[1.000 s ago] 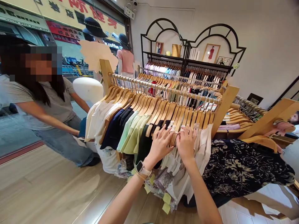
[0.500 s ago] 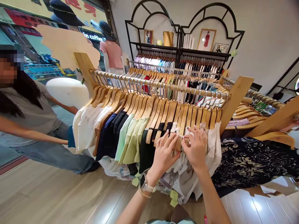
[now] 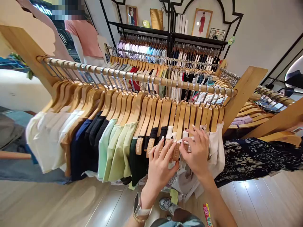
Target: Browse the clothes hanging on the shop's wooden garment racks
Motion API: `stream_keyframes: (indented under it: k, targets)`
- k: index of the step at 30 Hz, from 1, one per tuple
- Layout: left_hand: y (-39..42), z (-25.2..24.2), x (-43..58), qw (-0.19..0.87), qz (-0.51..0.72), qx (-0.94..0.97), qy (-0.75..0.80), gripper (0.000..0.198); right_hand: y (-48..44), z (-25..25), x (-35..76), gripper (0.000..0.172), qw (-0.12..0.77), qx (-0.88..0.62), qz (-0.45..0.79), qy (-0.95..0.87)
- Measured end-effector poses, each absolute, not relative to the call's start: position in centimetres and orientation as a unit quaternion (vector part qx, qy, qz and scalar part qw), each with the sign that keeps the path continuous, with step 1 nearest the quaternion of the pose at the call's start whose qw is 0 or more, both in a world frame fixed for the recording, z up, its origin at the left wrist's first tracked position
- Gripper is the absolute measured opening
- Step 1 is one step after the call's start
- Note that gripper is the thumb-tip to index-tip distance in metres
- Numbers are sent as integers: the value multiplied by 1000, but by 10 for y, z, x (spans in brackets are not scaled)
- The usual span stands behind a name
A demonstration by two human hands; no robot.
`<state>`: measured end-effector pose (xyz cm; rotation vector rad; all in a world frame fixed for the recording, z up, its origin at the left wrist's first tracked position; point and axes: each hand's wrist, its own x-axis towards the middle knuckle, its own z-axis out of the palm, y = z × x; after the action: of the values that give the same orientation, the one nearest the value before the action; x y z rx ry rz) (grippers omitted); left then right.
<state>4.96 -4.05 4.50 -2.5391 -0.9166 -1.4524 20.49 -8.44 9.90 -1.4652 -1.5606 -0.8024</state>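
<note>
- The right hand (image 3: 195, 154) is at the near side of the long wooden rail (image 3: 142, 77). Its grip is nearly closed, with thumb and fingertips pinching a small white tag (image 3: 182, 141) among the hanger necks, though the fingers partly hide how the tag is held.
- The left hand (image 3: 161, 170) is just left of the right hand. Its grip is open, with the fingers spread and their tips at the wooden hangers (image 3: 180, 123), and it holds nothing that shows.
- A second white tag (image 3: 169, 132) sits just left of the pinched one, above the left fingertips.
- A smartwatch (image 3: 138, 208) and a gold bracelet (image 3: 138, 218) are on the left wrist.
- Shirts hang in a row along the rail: white at left, then navy, pale green and dark green near the hands. A cream top (image 3: 214, 151) hangs just right of the right hand.
- A dark floral garment (image 3: 255, 154) lies farther right.
- Yellow sticky notes (image 3: 174, 195) hang below the hands, above the wooden floor (image 3: 71, 201).
- A colourful printed strip (image 3: 207, 214) at the near edge has writing too small to read, and the tags show no readable words.
- A mannequin in a pink top (image 3: 82, 37) stands at far left.
- Black shelves (image 3: 139, 30) at the far wall carry a woven basket (image 3: 156, 19) and a framed picture (image 3: 201, 20).
</note>
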Motion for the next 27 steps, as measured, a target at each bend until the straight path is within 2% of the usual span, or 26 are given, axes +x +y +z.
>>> stream_keyframes:
  k: [9,19,27]
  targets:
    - [-38,46,50,53,-472,-832,-288,63,-95,92,208,14,417,-607,-249,-629]
    - [-38,42,54,20,-449,-841,-302,73,-90,88,207,10,386,-627,-230,-636]
    - [-36,38,58,4,-438,-847,-301,66,-90,83,212,9,415,-620,-224,-628]
